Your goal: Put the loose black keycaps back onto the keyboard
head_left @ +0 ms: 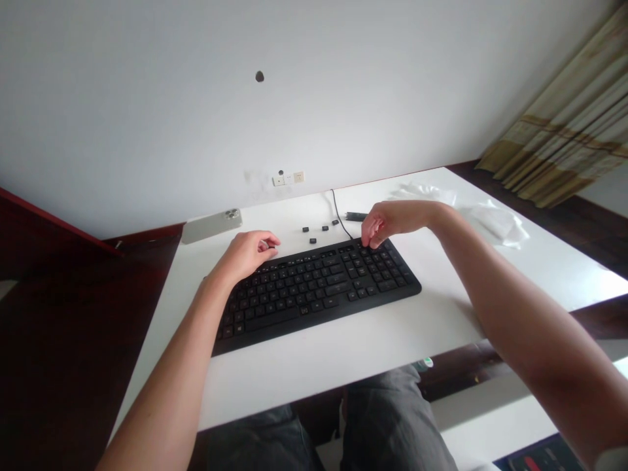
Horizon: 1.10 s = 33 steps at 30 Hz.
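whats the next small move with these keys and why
Probably lift the key under the right hand straight up and set it beside the four loose keycaps. Its fingertips rest on the top edge of the black keyboard, and the loose keycaps lie on the white desk just beyond it, so that's a short reach.

The person wears wrinkled grey trousers (392, 418), forearms (167, 373) bare.

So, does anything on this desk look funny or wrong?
Yes. Four little black keys are lying loose on the white desk, just past the top edge of the keyboard. That looks odd because keys normally sit on a keyboard, not off it.
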Available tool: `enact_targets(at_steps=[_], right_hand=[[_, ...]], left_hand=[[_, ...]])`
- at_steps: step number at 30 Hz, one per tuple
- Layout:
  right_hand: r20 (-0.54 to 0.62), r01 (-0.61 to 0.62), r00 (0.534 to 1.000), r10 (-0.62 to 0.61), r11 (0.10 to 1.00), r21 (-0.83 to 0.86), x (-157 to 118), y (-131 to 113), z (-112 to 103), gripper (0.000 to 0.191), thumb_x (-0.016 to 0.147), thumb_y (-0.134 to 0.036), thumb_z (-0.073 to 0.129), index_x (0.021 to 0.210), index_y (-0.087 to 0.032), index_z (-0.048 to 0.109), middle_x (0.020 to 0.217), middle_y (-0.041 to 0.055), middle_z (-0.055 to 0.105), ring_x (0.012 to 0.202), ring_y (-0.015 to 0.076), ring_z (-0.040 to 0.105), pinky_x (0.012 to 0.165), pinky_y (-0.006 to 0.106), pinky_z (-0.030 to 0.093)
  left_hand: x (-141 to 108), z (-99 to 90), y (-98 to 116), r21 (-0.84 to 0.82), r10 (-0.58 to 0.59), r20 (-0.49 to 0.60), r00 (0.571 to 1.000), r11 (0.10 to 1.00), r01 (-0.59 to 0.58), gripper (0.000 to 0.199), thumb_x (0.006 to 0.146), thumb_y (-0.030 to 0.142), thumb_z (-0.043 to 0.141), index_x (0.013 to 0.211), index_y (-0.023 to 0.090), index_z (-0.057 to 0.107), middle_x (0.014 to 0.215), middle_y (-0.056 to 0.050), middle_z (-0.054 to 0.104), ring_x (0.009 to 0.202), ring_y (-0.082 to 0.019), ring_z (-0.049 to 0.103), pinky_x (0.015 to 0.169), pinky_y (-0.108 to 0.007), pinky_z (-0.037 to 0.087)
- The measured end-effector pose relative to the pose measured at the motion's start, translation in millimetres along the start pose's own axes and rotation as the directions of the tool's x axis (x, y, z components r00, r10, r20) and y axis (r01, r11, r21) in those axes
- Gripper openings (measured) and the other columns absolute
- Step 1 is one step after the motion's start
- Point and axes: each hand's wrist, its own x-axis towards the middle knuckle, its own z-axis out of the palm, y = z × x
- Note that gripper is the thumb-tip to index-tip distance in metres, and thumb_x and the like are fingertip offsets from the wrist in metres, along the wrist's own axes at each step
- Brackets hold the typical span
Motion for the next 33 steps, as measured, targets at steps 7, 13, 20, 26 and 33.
enact_targets(at_steps=[7, 13, 20, 26, 33], right_hand=[[0.039, -0.017, 0.999, 0.015, 0.999, 0.041, 1.7, -0.4, -2.2, 0.032, 0.077, -0.047, 0.087, 0.096, -0.022, 0.08, 0.098, 0.0043, 0.084, 0.097, 0.0256, 0.077, 0.09, 0.039, 0.055], [0.047, 0.007, 0.999, -0.01, 0.997, 0.072, 1.3, -4.1, -0.1, 0.032, 0.078, -0.049, 0.086, 0.092, -0.022, 0.077, 0.095, 0.0041, 0.082, 0.097, 0.0256, 0.075, 0.091, 0.041, 0.054], [0.042, -0.04, 0.998, 0.04, 0.999, 0.005, -0.3, -5.4, 0.0, 0.036, 0.077, -0.052, 0.084, 0.099, -0.024, 0.076, 0.1, 0.0042, 0.081, 0.097, 0.0266, 0.073, 0.086, 0.041, 0.053], [0.026, -0.083, 0.996, 0.084, 0.996, -0.037, 0.5, -4.9, 0.2, 0.028, 0.079, -0.046, 0.081, 0.098, -0.026, 0.081, 0.1, 0.0032, 0.083, 0.098, 0.0265, 0.074, 0.087, 0.04, 0.053], [-0.008, -0.131, 0.991, 0.131, 0.987, -0.094, -0.8, -2.7, -0.5, 0.026, 0.08, -0.048, 0.082, 0.098, -0.029, 0.086, 0.097, 0.0028, 0.085, 0.099, 0.0281, 0.076, 0.089, 0.042, 0.053]], left_hand=[[1.0, -1.1, 1.3, 0.011, -0.01, 0.022, 1.0, 1.0, 0.01, 0.025, 0.088, 0.038, 0.071, 0.106, 0.024, 0.082, 0.101, -0.007, 0.081, 0.09, -0.024, 0.072, 0.088, -0.037, 0.055], [0.9, 0.0, 0.2, 0.019, -0.023, 0.017, 1.0, 1.0, 0.022, 0.025, 0.088, 0.038, 0.072, 0.107, 0.025, 0.083, 0.101, -0.006, 0.082, 0.091, -0.025, 0.072, 0.088, -0.037, 0.054], [2.1, 0.3, -2.2, 0.027, -0.015, 0.009, 1.0, 1.0, 0.015, 0.025, 0.088, 0.04, 0.073, 0.106, 0.027, 0.083, 0.096, -0.006, 0.081, 0.089, -0.025, 0.073, 0.086, -0.036, 0.054], [1.9, -0.6, -1.3, 0.014, -0.032, 0.007, 0.999, 0.999, 0.032, 0.025, 0.086, 0.042, 0.074, 0.104, 0.027, 0.083, 0.092, -0.005, 0.081, 0.087, -0.025, 0.074, 0.085, -0.036, 0.054], [2.3, -0.3, -1.8, 0.024, -0.028, 0.003, 1.0, 0.999, 0.028, 0.028, 0.086, 0.044, 0.073, 0.104, 0.027, 0.084, 0.093, -0.006, 0.081, 0.087, -0.025, 0.074, 0.085, -0.036, 0.055]])
